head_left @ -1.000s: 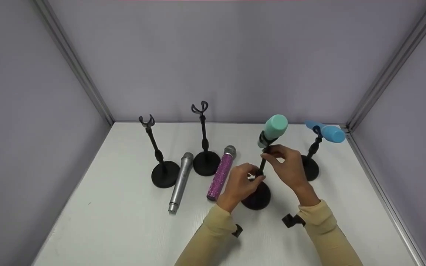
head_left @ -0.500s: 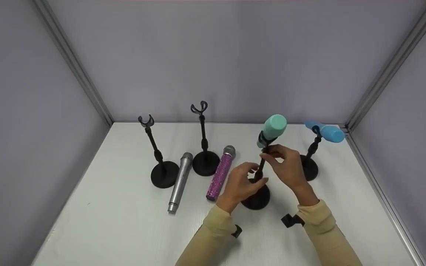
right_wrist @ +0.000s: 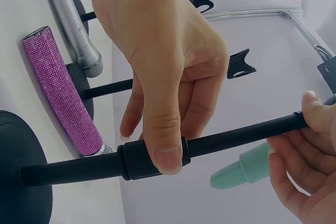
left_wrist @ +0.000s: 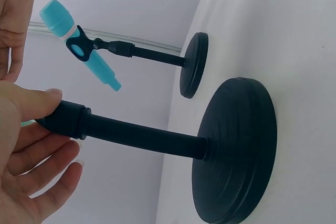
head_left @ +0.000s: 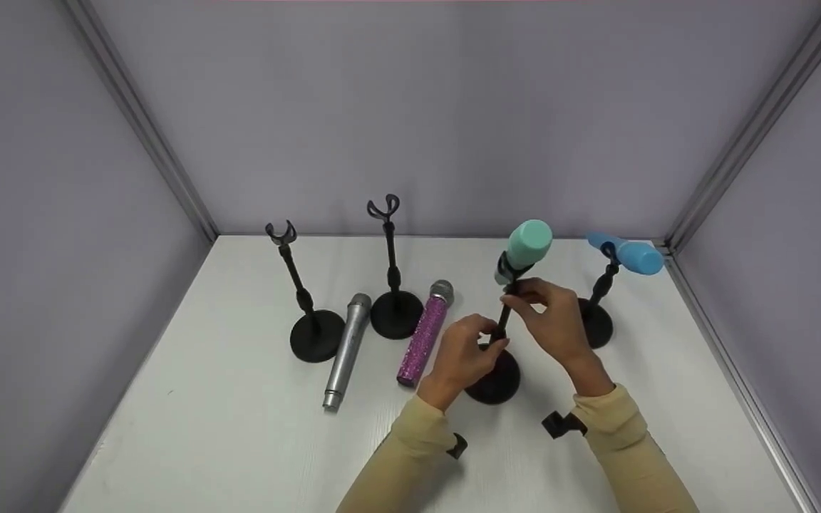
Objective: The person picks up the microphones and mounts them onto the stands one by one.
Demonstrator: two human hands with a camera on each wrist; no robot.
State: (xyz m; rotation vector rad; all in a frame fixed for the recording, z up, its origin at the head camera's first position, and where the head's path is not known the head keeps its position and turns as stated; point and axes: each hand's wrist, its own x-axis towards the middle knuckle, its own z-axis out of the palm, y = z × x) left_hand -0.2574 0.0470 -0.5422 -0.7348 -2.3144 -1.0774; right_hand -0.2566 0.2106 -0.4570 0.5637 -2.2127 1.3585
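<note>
A black desktop microphone stand (head_left: 494, 377) with a round base stands in front of the person, and its clip carries a mint-green microphone (head_left: 530, 244). My left hand (head_left: 464, 356) pinches the thick collar (left_wrist: 65, 119) halfway up the pole between thumb and fingers. Higher up, just below the clip, my right hand (head_left: 553, 320) grips the thin upper pole (right_wrist: 247, 136). In the right wrist view, the mint-green microphone shows partly behind the right fingers. To the left of the left hand lies a sparkly pink microphone (head_left: 425, 338) on the white table (head_left: 239, 427).
A blue microphone (head_left: 635, 256) sits in another stand (head_left: 598, 324) at the right. Two stands with bare clips, one further left (head_left: 318, 336) and one behind (head_left: 396, 315), flank a silver microphone (head_left: 346, 356) lying flat. Grey panels (head_left: 410, 114) enclose the table's back and sides.
Half a second ago the left thumb stood slightly off the collar; now it is back against it. The right hand and the microphones keep their places.
</note>
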